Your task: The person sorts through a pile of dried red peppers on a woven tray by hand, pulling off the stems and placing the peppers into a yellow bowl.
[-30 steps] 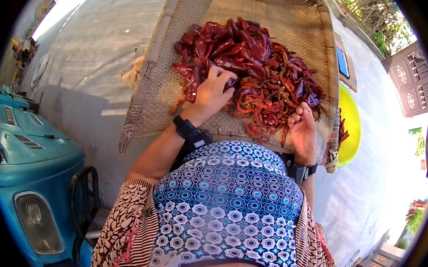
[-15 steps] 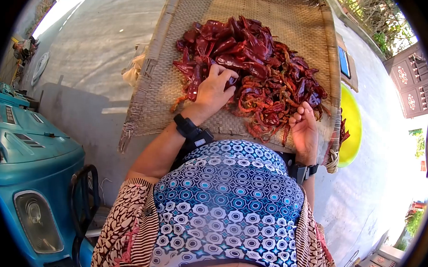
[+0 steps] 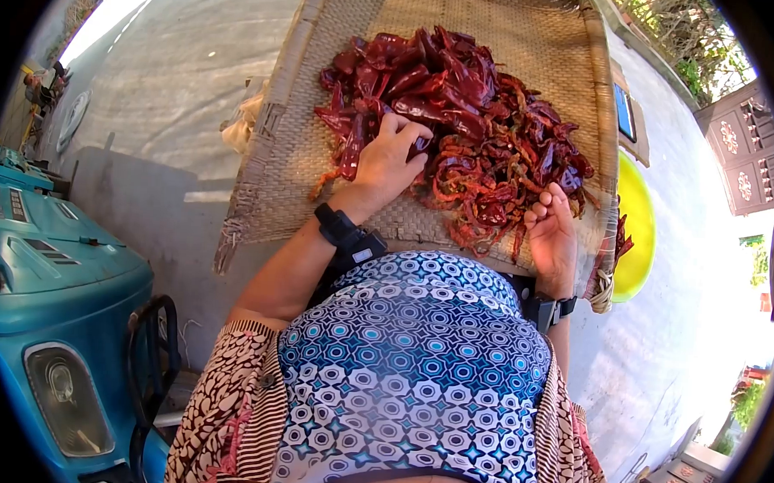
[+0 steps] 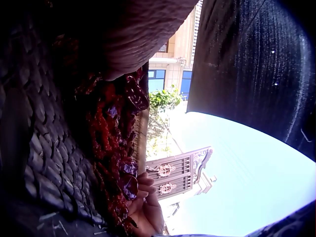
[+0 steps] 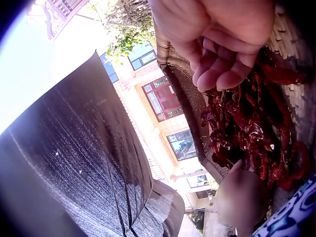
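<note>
Glossy dark-red chili peppers [image 3: 446,84] lie heaped on a woven mat tray [image 3: 336,213], with thinner, wrinkled orange-red dried chilies [image 3: 467,180] at the heap's near right. My left hand [image 3: 386,164] is at the heap's near left side, finger and thumb curled round a dark-red chili pepper [image 3: 420,145]; its fingertips are partly hidden among the peppers. At the near right edge of the heap, my right hand [image 3: 553,231] is held palm up. The right wrist view shows its fingers [image 5: 229,74] loosely curled with nothing in them.
A yellow-green basin [image 3: 636,244] with some red chilies stands beyond the tray's right edge. On the left is a blue vehicle [image 3: 66,271] with a black metal bar [image 3: 132,343]. A flat board with a blue screen [image 3: 620,111] lies at the right.
Both hands keep almost the same pose and place. The peppers and tray shift only very slightly in the head view.
</note>
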`<act>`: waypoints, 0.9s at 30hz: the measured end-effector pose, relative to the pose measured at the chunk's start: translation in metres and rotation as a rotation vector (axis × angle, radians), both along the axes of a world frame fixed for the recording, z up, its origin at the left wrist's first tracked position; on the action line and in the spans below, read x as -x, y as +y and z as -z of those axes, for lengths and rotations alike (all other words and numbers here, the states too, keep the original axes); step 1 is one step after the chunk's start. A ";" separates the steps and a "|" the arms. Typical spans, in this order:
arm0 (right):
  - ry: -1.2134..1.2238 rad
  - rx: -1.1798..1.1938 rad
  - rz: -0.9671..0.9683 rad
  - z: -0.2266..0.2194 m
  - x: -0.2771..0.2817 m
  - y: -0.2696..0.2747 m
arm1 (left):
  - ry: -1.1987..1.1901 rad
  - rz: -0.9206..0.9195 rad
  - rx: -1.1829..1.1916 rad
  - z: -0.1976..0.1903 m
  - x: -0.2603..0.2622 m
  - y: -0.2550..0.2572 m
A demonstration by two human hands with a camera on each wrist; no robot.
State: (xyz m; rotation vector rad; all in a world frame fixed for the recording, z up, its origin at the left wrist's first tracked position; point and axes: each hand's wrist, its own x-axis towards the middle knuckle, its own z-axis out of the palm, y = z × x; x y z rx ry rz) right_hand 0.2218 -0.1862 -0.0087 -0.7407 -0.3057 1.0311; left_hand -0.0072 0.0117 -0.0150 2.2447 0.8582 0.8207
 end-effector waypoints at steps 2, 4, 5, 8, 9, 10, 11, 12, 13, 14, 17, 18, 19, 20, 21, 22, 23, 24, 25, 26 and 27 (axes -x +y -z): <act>-0.001 0.004 0.001 0.000 0.000 0.000 | 0.012 0.002 0.006 0.000 0.000 0.000; 0.001 0.008 0.002 0.000 0.000 0.000 | 0.014 0.000 0.004 0.000 0.000 0.001; 0.000 0.009 0.001 0.001 -0.001 0.000 | 0.015 -0.001 0.004 0.000 0.000 0.001; -0.001 0.011 0.000 0.001 -0.001 0.000 | 0.015 -0.001 -0.002 0.001 0.000 0.001; -0.001 0.012 0.000 0.001 -0.001 0.000 | 0.011 0.001 -0.005 0.001 0.000 0.001; -0.002 0.013 0.001 0.001 -0.001 0.000 | 0.006 0.003 -0.010 0.001 0.000 0.001; -0.004 0.013 0.001 0.001 -0.001 0.001 | 0.004 0.003 -0.009 0.001 0.001 0.002; -0.007 0.014 0.000 0.002 -0.001 0.000 | 0.001 0.003 -0.008 0.002 0.001 0.001; -0.010 0.014 0.000 0.002 -0.001 0.000 | -0.002 0.004 -0.007 0.002 0.001 0.001; -0.009 0.015 -0.001 0.002 -0.001 0.001 | 0.001 0.005 -0.001 0.002 0.001 0.001; -0.009 0.017 -0.002 0.002 -0.001 0.001 | 0.006 0.008 0.014 0.002 0.001 0.001; -0.010 0.018 -0.002 0.002 -0.001 0.001 | 0.007 0.009 0.018 0.002 0.001 0.002; -0.012 0.020 -0.001 0.002 -0.001 0.000 | 0.007 0.010 0.024 0.002 0.001 0.001; -0.014 0.022 0.001 0.001 -0.001 0.000 | 0.009 0.007 0.017 0.003 0.001 0.001; -0.015 0.023 0.004 0.001 0.000 0.000 | 0.010 0.005 0.011 0.003 0.001 0.002; -0.017 0.026 0.006 0.000 0.000 0.001 | 0.011 0.002 0.005 0.003 0.001 0.002; -0.018 0.027 0.007 0.000 0.000 0.001 | 0.017 0.001 0.010 0.003 0.001 0.002; -0.019 0.028 0.008 0.001 0.000 0.001 | 0.021 0.000 0.014 0.003 0.001 0.002; -0.020 0.030 0.009 0.002 -0.001 0.001 | 0.026 -0.001 0.018 0.003 0.001 0.003; -0.022 0.030 0.008 0.003 -0.001 0.000 | 0.030 -0.004 0.021 0.003 0.001 0.002; -0.023 0.027 0.006 0.004 -0.002 0.000 | 0.033 -0.007 0.022 0.002 0.000 0.001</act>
